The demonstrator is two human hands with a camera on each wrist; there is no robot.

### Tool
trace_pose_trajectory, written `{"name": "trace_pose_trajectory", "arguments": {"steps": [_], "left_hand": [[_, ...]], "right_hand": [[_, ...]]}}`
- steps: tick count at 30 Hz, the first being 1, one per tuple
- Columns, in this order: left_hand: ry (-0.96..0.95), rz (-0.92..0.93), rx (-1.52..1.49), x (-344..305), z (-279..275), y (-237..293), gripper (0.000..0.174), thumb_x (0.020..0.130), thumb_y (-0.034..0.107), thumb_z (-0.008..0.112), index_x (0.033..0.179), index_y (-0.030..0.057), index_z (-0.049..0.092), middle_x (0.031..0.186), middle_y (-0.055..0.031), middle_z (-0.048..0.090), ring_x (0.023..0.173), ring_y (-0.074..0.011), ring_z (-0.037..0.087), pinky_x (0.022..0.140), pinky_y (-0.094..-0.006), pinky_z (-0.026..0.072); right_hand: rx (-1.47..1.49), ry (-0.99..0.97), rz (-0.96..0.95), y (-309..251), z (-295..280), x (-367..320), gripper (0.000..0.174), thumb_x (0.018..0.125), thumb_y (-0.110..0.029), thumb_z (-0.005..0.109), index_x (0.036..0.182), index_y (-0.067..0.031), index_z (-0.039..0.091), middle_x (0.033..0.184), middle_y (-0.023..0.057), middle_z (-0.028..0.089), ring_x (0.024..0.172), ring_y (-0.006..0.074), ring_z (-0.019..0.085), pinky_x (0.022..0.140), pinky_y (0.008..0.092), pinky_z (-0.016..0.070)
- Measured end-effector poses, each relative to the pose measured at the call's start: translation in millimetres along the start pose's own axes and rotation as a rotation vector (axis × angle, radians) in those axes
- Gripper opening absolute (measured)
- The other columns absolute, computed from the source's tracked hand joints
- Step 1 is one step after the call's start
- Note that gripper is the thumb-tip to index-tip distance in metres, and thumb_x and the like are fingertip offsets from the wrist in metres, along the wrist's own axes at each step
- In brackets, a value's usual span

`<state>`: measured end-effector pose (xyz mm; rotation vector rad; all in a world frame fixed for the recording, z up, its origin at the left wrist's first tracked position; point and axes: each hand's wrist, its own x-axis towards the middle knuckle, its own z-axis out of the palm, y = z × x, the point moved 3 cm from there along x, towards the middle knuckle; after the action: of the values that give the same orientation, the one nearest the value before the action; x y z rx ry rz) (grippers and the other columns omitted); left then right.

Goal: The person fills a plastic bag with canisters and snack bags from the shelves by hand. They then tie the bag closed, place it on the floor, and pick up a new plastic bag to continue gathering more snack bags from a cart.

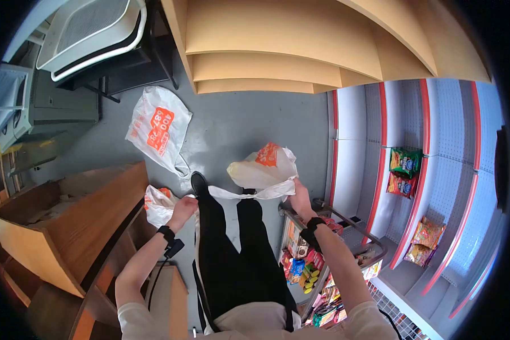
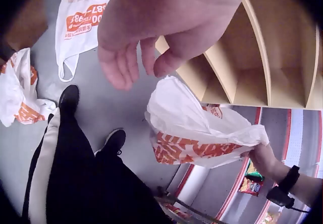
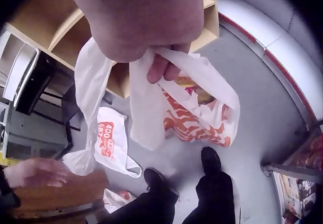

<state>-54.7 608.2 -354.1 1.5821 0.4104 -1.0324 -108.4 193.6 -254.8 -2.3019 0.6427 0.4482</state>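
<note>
My right hand [image 1: 301,199] grips a handle of a white plastic bag with orange print [image 1: 269,164], held above the floor. In the right wrist view the bag [image 3: 202,118] gapes and shows something yellow and pink inside; its other handle [image 3: 88,98] stretches left, towards my left hand [image 3: 38,172]. That hand has loosely bent fingers in the left wrist view [image 2: 161,27], with nothing between them. Below it there, the bag [image 2: 194,133] hangs from my right hand [image 2: 263,159].
A flat white bag [image 1: 161,127] lies on the grey floor [image 1: 226,116], another bag [image 1: 160,208] at the left by a wooden unit [image 1: 90,215]. Wooden shelves [image 1: 283,34] stand ahead. At the right are a loaded cart [image 1: 309,266] and white shelves with snack packs [image 1: 405,162].
</note>
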Motion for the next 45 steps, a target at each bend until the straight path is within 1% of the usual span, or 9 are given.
{"name": "trace_pose_trajectory", "arguments": {"steps": [7, 15, 21, 24, 27, 30, 34, 42, 45], "left_hand": [[0.000, -0.117, -0.178, 40, -27, -44, 0.018, 0.078, -0.004, 0.052, 0.094, -0.0032, 0.059, 0.078, -0.0078, 0.063, 0.068, -0.0161, 0.062, 0.060, -0.0266, 0.0497], [0.137, -0.114, -0.291, 114, -51, -91, 0.025, 0.078, 0.009, 0.064, 0.102, 0.0031, 0.063, 0.083, -0.0033, 0.063, 0.074, -0.0114, 0.058, 0.064, -0.0259, 0.0476], [0.217, -0.106, -0.277, 208, -71, -155, 0.034, 0.078, 0.016, 0.067, 0.110, 0.0053, 0.061, 0.086, -0.0029, 0.062, 0.069, -0.0104, 0.054, 0.062, -0.0250, 0.0433], [0.309, -0.202, -0.291, 238, -77, -168, 0.037, 0.076, 0.017, 0.068, 0.110, 0.0037, 0.061, 0.083, -0.0032, 0.062, 0.068, -0.0100, 0.054, 0.062, -0.0261, 0.0435], [0.355, -0.276, -0.138, 267, -82, -210, 0.041, 0.076, 0.020, 0.069, 0.113, 0.0031, 0.062, 0.088, -0.0068, 0.065, 0.075, -0.0130, 0.058, 0.069, -0.0275, 0.0460], [0.387, -0.259, -0.157, 287, -87, -250, 0.051, 0.078, 0.028, 0.068, 0.122, 0.0055, 0.060, 0.104, -0.0144, 0.067, 0.098, -0.0194, 0.059, 0.089, -0.0299, 0.0432], [0.317, -0.336, -0.247, 308, -92, -287, 0.052, 0.085, 0.034, 0.064, 0.130, 0.0100, 0.054, 0.126, -0.0127, 0.056, 0.121, -0.0227, 0.046, 0.102, -0.0323, 0.0317], [0.306, -0.339, -0.384, 337, -105, -299, 0.064, 0.085, 0.040, 0.061, 0.139, 0.0121, 0.043, 0.129, -0.0102, 0.054, 0.122, -0.0203, 0.044, 0.104, -0.0358, 0.0283], [0.328, -0.270, -0.435, 343, -107, -289, 0.063, 0.083, 0.035, 0.065, 0.135, 0.0036, 0.048, 0.126, -0.0173, 0.055, 0.118, -0.0212, 0.049, 0.100, -0.0309, 0.0345]], "right_hand": [[-0.007, -0.128, 0.011, 4, 35, 13, 0.044, 0.074, 0.003, 0.054, 0.117, 0.0004, 0.046, 0.090, 0.0280, 0.061, 0.093, 0.0446, 0.058, 0.077, 0.0461, 0.0479], [0.113, -0.227, 0.108, -1, 70, 72, 0.041, 0.082, 0.004, 0.048, 0.123, 0.0008, 0.046, 0.083, 0.0111, 0.065, 0.074, 0.0169, 0.062, 0.064, 0.0307, 0.0506], [0.258, -0.314, 0.134, 13, 85, 96, 0.037, 0.089, 0.007, 0.042, 0.125, -0.0002, 0.047, 0.098, 0.0060, 0.062, 0.085, 0.0150, 0.059, 0.073, 0.0294, 0.0493], [0.123, -0.163, -0.002, 12, 103, 113, 0.033, 0.092, 0.004, 0.043, 0.125, -0.0021, 0.048, 0.102, 0.0049, 0.060, 0.093, 0.0123, 0.055, 0.083, 0.0295, 0.0464], [0.288, -0.018, 0.135, -13, 121, 134, 0.026, 0.098, -0.011, 0.046, 0.122, -0.0010, 0.051, 0.107, 0.0042, 0.059, 0.099, 0.0107, 0.052, 0.089, 0.0283, 0.0429], [0.247, -0.118, 0.101, -22, 134, 166, 0.046, 0.101, -0.038, 0.039, 0.124, 0.0000, 0.050, 0.112, 0.0049, 0.058, 0.100, 0.0103, 0.052, 0.090, 0.0268, 0.0411], [0.111, -0.083, 0.168, -37, 147, 186, 0.047, 0.100, -0.040, 0.040, 0.120, 0.0000, 0.052, 0.109, 0.0056, 0.059, 0.098, 0.0097, 0.053, 0.087, 0.0263, 0.0418], [0.179, -0.017, 0.155, -50, 147, 202, 0.047, 0.100, -0.040, 0.040, 0.121, 0.0015, 0.052, 0.113, 0.0069, 0.058, 0.098, 0.0130, 0.053, 0.087, 0.0294, 0.0430], [0.048, 0.023, 0.126, -44, 135, 200, 0.047, 0.100, -0.040, 0.041, 0.121, 0.0013, 0.052, 0.114, 0.0069, 0.058, 0.100, 0.0134, 0.053, 0.089, 0.0296, 0.0421]]}}
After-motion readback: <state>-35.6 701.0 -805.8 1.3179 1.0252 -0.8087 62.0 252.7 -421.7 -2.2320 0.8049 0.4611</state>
